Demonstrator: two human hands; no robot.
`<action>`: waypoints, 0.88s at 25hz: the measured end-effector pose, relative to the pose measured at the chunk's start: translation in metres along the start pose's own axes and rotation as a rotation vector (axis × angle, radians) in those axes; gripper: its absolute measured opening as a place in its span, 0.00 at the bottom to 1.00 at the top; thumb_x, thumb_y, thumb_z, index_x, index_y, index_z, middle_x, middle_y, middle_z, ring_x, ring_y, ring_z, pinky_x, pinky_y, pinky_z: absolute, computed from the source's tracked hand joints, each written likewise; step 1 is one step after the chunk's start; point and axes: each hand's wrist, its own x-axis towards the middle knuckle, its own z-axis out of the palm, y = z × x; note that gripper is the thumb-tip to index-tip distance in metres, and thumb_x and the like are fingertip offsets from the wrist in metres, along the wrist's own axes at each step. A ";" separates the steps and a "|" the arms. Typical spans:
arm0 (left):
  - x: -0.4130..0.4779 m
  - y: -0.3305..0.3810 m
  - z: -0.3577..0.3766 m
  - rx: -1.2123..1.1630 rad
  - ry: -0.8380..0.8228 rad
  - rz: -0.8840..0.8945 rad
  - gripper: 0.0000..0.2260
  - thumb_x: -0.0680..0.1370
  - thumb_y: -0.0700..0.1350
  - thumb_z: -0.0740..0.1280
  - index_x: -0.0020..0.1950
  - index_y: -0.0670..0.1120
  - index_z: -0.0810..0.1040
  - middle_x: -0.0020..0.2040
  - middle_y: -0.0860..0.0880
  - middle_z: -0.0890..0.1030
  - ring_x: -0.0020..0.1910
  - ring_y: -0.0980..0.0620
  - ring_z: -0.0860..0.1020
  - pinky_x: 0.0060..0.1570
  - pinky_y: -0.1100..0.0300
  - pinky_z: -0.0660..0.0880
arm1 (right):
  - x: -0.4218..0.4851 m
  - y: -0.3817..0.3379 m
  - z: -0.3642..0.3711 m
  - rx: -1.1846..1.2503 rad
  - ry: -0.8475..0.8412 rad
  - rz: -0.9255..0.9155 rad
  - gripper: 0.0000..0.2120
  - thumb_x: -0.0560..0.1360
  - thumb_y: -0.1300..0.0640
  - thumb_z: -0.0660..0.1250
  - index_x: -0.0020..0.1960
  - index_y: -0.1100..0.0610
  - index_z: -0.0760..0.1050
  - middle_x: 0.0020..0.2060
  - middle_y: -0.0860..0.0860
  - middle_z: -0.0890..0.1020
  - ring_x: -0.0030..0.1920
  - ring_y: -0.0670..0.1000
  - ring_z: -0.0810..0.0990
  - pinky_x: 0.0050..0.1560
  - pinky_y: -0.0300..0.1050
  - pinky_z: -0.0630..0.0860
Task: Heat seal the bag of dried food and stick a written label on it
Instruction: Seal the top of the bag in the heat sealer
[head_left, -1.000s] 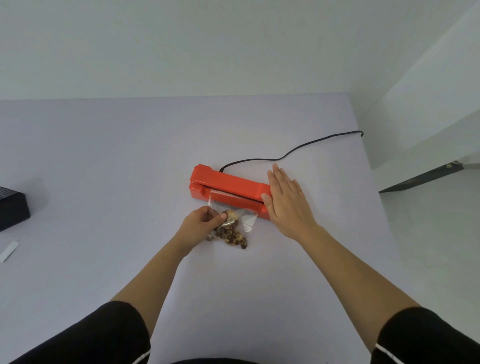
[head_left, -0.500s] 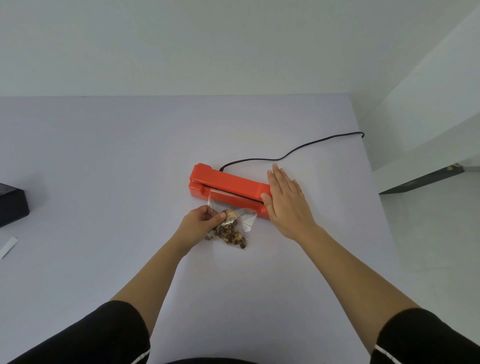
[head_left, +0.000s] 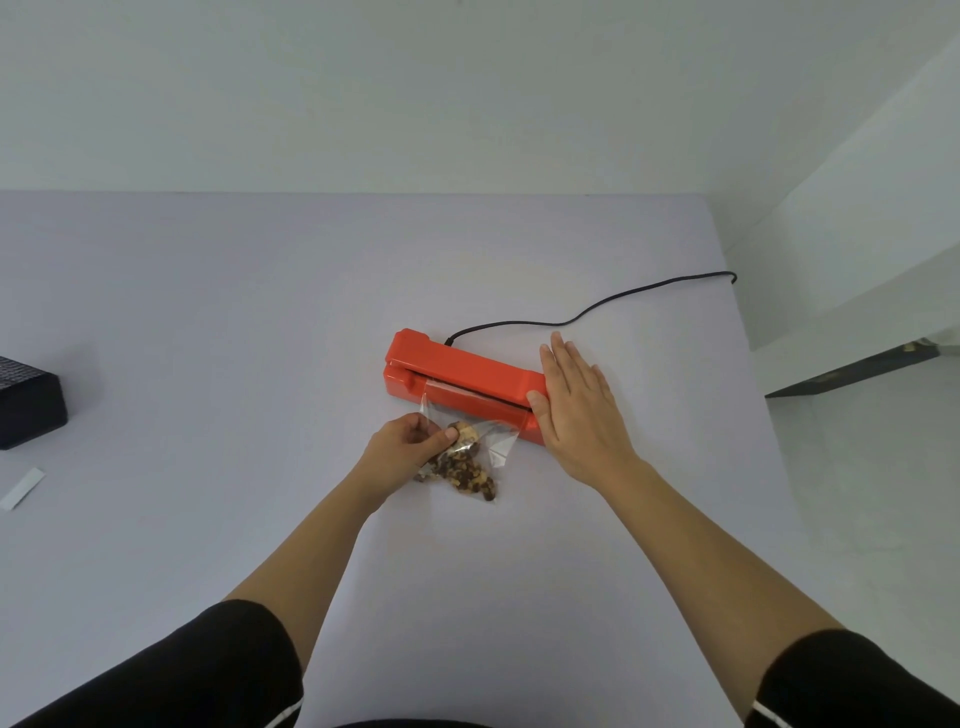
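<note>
A red heat sealer (head_left: 467, 371) lies on the pale table (head_left: 234, 322), its lid down. A clear bag of dried food (head_left: 470, 460) lies in front of it, the open end tucked into the sealer's slot. My left hand (head_left: 405, 451) pinches the bag's left side between thumb and fingers. My right hand (head_left: 576, 410) lies flat, fingers together, on the sealer's right end. A white label strip (head_left: 22, 487) lies at the far left edge of the table.
A black power cord (head_left: 597, 306) runs from the sealer's back to the table's right edge. A black box (head_left: 28, 408) stands at the far left. The table ends just right of my right hand; floor lies beyond.
Both hands, the bag and the sealer hold the same positions; only the head camera has shifted slightly.
</note>
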 end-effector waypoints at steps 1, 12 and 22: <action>0.000 -0.001 0.000 0.000 -0.001 0.000 0.17 0.74 0.54 0.70 0.48 0.40 0.77 0.45 0.45 0.83 0.43 0.49 0.80 0.40 0.58 0.79 | 0.000 0.000 0.000 0.000 0.002 0.000 0.36 0.74 0.40 0.33 0.76 0.58 0.46 0.77 0.54 0.48 0.77 0.52 0.46 0.73 0.48 0.42; -0.003 0.001 0.001 -0.018 0.020 -0.004 0.17 0.72 0.54 0.71 0.46 0.40 0.77 0.44 0.44 0.83 0.42 0.48 0.80 0.43 0.55 0.78 | -0.003 -0.006 -0.015 0.007 -0.119 0.028 0.28 0.81 0.47 0.44 0.76 0.58 0.42 0.77 0.52 0.42 0.76 0.51 0.39 0.74 0.50 0.39; -0.004 0.005 -0.003 -0.019 0.000 -0.044 0.20 0.72 0.55 0.72 0.50 0.39 0.77 0.48 0.43 0.84 0.49 0.43 0.82 0.51 0.49 0.80 | -0.011 -0.059 -0.118 -0.193 0.102 -0.067 0.34 0.74 0.41 0.62 0.73 0.52 0.54 0.61 0.52 0.75 0.67 0.55 0.69 0.73 0.61 0.49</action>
